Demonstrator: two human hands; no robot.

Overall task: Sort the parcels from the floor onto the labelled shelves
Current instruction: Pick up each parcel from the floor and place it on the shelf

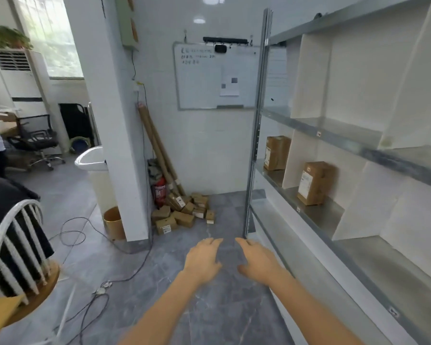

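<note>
A heap of brown cardboard parcels (184, 212) lies on the grey floor in the far corner, against the white wall. The metal shelving unit (316, 135) runs along the right. Two brown parcels stand upright on one of its lower shelves, one at the far end (276, 153) and one closer (314, 183). My left hand (203, 257) and my right hand (259, 260) reach forward side by side over the floor, palms down, fingers relaxed, holding nothing. Both are well short of the heap.
Long cardboard tubes (159, 153) and a red fire extinguisher (160, 190) lean in the corner by the heap. Cables (85, 235) trail across the floor on the left. A white chair (18, 250), a round bin (113, 222) and a white pillar (117, 120) stand to the left.
</note>
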